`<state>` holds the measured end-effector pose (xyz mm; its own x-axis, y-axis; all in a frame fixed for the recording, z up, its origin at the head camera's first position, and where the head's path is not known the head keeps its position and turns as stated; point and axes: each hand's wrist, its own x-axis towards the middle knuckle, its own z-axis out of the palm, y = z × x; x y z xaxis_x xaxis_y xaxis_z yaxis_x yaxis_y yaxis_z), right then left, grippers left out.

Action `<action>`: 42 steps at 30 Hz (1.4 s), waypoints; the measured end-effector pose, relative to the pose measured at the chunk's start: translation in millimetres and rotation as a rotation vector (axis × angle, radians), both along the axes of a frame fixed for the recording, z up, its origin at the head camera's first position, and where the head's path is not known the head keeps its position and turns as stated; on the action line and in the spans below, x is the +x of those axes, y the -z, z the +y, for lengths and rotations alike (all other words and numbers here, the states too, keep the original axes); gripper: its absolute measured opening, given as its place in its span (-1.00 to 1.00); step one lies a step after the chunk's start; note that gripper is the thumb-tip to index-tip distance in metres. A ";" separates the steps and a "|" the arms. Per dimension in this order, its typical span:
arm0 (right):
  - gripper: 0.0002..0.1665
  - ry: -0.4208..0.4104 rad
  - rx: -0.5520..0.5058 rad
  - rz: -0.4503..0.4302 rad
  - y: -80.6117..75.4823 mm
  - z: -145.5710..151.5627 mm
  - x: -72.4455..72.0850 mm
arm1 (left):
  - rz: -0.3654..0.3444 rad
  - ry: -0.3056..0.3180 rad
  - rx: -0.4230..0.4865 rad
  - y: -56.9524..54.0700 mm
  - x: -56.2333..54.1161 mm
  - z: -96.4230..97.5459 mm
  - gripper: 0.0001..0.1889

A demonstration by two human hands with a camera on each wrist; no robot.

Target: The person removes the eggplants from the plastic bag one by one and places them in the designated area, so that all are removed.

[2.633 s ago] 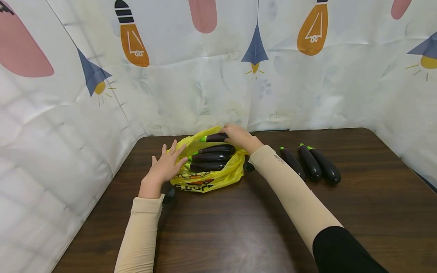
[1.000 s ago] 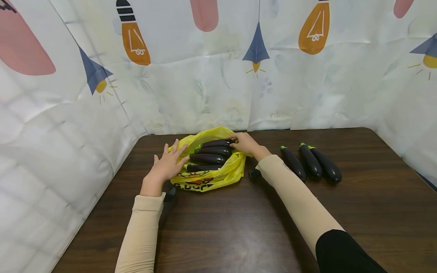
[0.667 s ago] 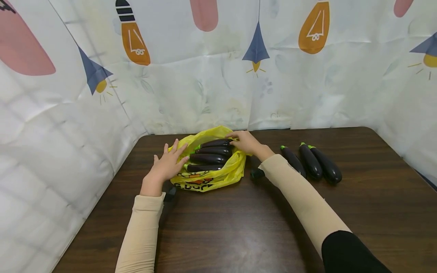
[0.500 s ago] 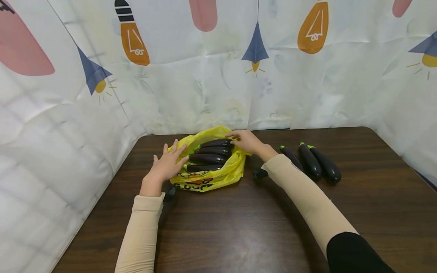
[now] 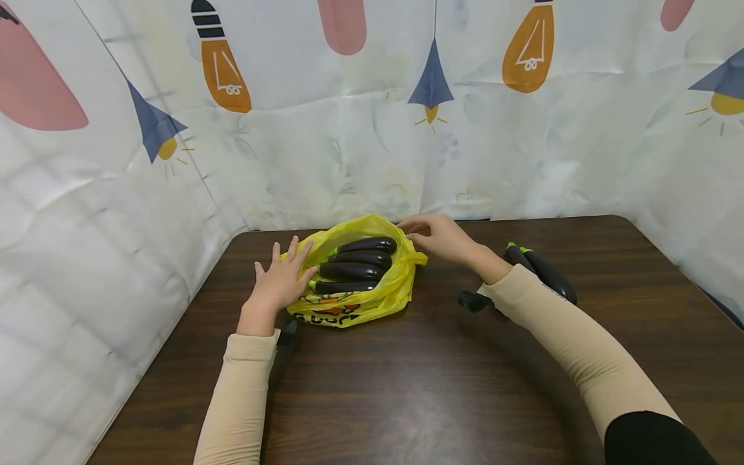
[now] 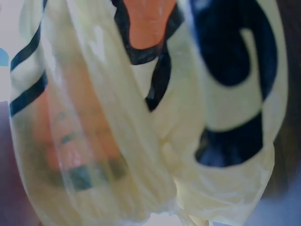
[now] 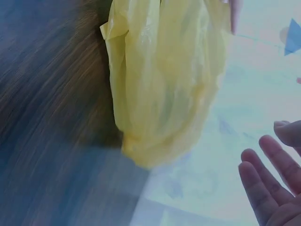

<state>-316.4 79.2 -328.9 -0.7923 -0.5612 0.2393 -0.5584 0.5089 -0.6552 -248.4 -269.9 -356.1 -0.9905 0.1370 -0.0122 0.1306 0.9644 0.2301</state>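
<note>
Lower left: left sleeve is beige, cuff folded | lower right: right sleeve is beige, upper sleeve is black | near centre: left wrist device, right wrist device, both dark

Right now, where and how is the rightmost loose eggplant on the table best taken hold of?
Probably round the thick body of the rightmost eggplant, from above and its right: it lies on its side, green stem end pointing away, and another eggplant lies close along its left. The right sleeve hides part of both.
</note>
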 end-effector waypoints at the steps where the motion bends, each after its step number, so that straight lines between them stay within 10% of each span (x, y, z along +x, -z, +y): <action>1: -0.61 0.002 0.000 0.004 -1.6 4.8 2.5 | 0.002 -0.003 -0.004 0.2 -0.3 -0.1 -0.28; 23: -0.61 0.118 0.004 0.010 -15.0 111.8 43.7 | 0.021 0.006 0.005 1.6 -2.5 -3.0 -0.30; 42: -0.44 0.203 0.297 -0.065 10.6 199.3 45.5 | 0.004 0.009 0.034 0.7 -1.2 -3.0 -0.30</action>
<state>-270.9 278.5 -339.5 -0.9030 -0.4282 0.0350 -0.3883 0.7786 -0.4930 -249.7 -272.9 -356.8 -0.9892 0.1462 -0.0032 0.1403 0.9548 0.2622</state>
